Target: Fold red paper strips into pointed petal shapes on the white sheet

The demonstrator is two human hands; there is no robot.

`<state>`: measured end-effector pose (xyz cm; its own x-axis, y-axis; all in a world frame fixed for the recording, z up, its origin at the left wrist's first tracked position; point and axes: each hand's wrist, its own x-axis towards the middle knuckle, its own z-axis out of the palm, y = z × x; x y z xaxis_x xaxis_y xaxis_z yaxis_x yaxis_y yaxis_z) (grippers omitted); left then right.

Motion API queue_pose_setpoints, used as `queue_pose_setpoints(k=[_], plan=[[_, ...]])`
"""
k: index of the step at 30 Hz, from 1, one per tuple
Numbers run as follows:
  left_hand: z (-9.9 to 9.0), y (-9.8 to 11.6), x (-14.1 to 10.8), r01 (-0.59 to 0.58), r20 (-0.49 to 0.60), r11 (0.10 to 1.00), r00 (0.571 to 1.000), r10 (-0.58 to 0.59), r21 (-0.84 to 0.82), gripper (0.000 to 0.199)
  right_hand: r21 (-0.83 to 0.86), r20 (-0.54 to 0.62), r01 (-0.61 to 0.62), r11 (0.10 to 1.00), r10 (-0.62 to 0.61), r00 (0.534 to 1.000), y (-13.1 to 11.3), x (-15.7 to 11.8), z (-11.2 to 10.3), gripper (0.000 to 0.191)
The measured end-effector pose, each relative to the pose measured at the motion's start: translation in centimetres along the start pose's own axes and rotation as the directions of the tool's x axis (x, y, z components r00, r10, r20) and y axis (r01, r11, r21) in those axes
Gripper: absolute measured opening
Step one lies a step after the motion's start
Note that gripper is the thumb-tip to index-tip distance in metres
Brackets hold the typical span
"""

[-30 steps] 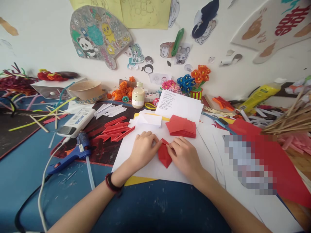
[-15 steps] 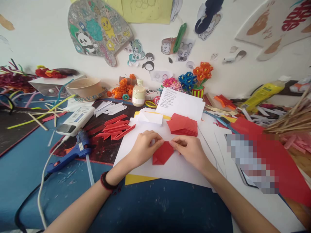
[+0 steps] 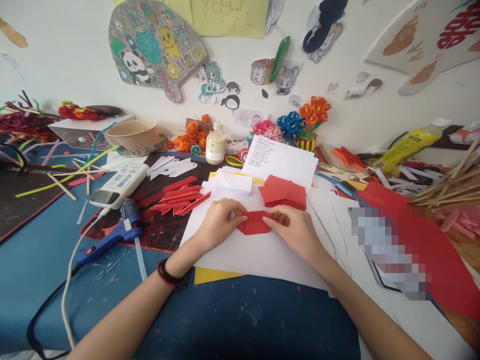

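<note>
Near the middle of the frame, the person's left hand [image 3: 221,222] and right hand [image 3: 294,227] hold a folded red paper [image 3: 255,223] between them, just over a large white sheet [image 3: 240,255] on the blue bench [image 3: 255,315]. The fingers of the left hand are closed on the paper's left end, thumb against the near face; those of the right hand are closed on its right end in the same way. A dark band [image 3: 168,272] circles the left wrist. Just beyond the right hand sits a stack of red paper [image 3: 285,194], and to its left lies a stack of folded white paper [image 3: 234,182]. Left of these, folded red strips [image 3: 182,196] lie in a loose pile on a dark mat [image 3: 150,227], with white strips [image 3: 170,166] behind them. A blue glue gun [image 3: 116,237] rests at the left of the frame, near a white power bank [image 3: 120,186] with a cable plugged in. Toward the upper middle, a small capped bottle [image 3: 215,146] stands upright, and a handwritten white sheet [image 3: 279,162] leans near bright craft flowers [image 3: 291,125]. A pixelated patch hides most of a phone [image 3: 386,280] at the right.
</note>
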<state>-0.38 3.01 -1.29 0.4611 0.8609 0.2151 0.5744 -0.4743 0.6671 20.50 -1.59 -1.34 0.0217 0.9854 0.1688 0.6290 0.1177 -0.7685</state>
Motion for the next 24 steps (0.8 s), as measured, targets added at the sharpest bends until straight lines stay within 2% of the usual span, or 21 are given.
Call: queue_pose_setpoints(k=[3, 9, 17, 21, 24], plan=[[0.3, 0.0, 0.1, -0.040, -0.028, 0.998, 0.999, 0.041, 0.038, 0.003, -0.047, -0.033, 0.083, 0.995, -0.085, 0.996, 0.3, 0.1, 0.3, 0.009], [0.3, -0.3, 0.0, -0.093, -0.016, 0.994, 0.995, 0.094, 0.056, 0.008, -0.024, -0.074, 0.073, 0.997, -0.074, 0.994, 0.7, 0.3, 0.5, 0.018], [0.7, -0.2, 0.0, -0.073, -0.071, 0.996, 0.995, 0.076, 0.044, 0.008, 0.078, 0.041, 0.024, 0.997, -0.027, 0.999, 0.9, 0.6, -0.2, 0.013], [0.8, -0.1, -0.1, -0.078, -0.094, 0.997, 0.993, 0.078, 0.004, 0.005, 0.068, 0.039, 0.024, 0.997, -0.027, 0.999, 1.1, 0.8, -0.3, 0.014], [1.0, -0.2, 0.0, -0.059, -0.092, 0.997, 0.994, 0.063, 0.039, 0.007, 0.060, 0.032, 0.018, 0.998, -0.020, 0.999, 1.2, 0.7, -0.1, 0.015]])
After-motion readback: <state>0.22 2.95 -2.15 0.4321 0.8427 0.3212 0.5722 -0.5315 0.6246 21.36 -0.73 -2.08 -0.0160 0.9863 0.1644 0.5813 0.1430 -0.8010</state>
